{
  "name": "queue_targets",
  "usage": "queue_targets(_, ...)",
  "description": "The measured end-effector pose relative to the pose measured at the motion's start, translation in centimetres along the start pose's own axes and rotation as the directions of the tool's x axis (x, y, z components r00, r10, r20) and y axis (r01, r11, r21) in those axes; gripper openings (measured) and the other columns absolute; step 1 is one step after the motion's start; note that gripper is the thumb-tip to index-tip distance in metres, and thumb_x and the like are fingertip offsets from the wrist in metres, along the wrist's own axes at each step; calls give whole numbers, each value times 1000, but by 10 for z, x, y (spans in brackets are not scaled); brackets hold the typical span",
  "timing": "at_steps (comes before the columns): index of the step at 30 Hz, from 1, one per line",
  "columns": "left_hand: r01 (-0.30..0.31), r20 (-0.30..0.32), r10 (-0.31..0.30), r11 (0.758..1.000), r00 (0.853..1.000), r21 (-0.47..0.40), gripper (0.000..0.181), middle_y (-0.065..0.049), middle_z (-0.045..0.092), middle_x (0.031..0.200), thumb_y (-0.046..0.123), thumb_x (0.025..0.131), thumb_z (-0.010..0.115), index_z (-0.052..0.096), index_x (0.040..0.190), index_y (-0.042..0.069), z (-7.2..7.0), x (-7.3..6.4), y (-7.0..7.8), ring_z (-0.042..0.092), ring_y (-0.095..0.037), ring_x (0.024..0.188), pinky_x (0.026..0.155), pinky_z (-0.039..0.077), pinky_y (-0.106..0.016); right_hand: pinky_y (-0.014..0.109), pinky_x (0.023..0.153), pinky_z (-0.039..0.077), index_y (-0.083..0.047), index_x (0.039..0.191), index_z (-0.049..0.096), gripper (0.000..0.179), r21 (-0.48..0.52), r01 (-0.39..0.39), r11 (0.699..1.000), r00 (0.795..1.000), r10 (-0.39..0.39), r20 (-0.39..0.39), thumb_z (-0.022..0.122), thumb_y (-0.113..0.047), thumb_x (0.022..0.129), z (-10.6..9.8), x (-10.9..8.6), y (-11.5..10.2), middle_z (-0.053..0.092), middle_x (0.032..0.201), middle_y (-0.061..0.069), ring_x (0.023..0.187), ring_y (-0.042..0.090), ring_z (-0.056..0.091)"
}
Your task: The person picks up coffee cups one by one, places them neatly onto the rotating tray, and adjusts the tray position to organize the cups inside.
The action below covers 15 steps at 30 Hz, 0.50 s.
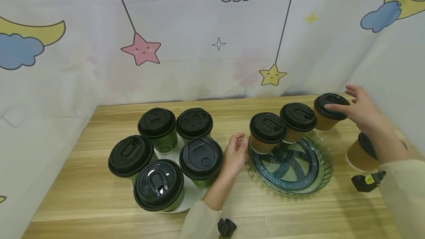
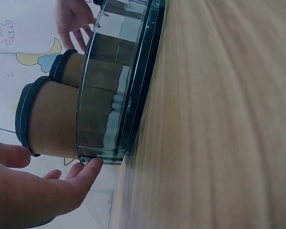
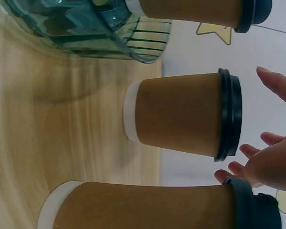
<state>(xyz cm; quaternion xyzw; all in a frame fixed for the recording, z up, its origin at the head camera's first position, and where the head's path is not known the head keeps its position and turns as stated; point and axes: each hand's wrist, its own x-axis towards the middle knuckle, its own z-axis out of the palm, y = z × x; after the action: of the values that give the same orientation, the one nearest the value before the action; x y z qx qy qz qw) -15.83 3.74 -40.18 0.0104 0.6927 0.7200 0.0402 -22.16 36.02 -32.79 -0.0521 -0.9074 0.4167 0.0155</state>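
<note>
In the head view my right hand [image 1: 360, 110] hovers at a brown paper cup [image 1: 327, 120] with a black lid, thumb over the lid and fingers spread. The right wrist view shows that hand [image 3: 271, 148] apart from the cup [image 3: 181, 114]. My left hand [image 1: 236, 156] is beside a clear ribbed glass dish [image 1: 323, 180], its fingers loosely bent; a fingertip touches or nearly touches the dish wall in the left wrist view. Inside the dish stand two brown lidded cups, the left one [image 1: 262, 145] and the right one [image 1: 293, 135].
Another brown cup [image 1: 358, 156] stands at the right, partly behind my right forearm. On the left, several green cups with black lids, one of them nearest me [image 1: 176, 202], stand on a white round board [image 1: 190, 194]. A patterned curtain [image 1: 199, 76] hangs behind the wooden table [image 1: 99, 209].
</note>
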Motion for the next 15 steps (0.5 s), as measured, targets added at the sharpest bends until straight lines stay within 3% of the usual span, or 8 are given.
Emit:
queue_targets(9, 2, 5, -2, 1000, 1000, -7, 32, -24, 55, 113, 12, 96, 45, 47, 124, -4, 0, -2, 2, 54, -35, 99, 76, 49, -37, 65, 94, 23, 0, 143, -8, 101, 34, -4, 999, 1000, 3, 26, 66, -35, 84, 7, 5, 16, -8, 147, 26, 131, 49, -4)
queue_targets(15, -4, -1, 4, 1000, 1000, -3, 32, -24, 55, 112, 11, 95, 46, 47, 123, -5, 0, -2, 1, 55, -35, 97, 73, 49, -35, 64, 96, 21, -1, 144, -9, 102, 55, -10, 998, 999, 8, 35, 68, -31, 83, 9, 7, 19, -9, 148, 25, 131, 48, -3)
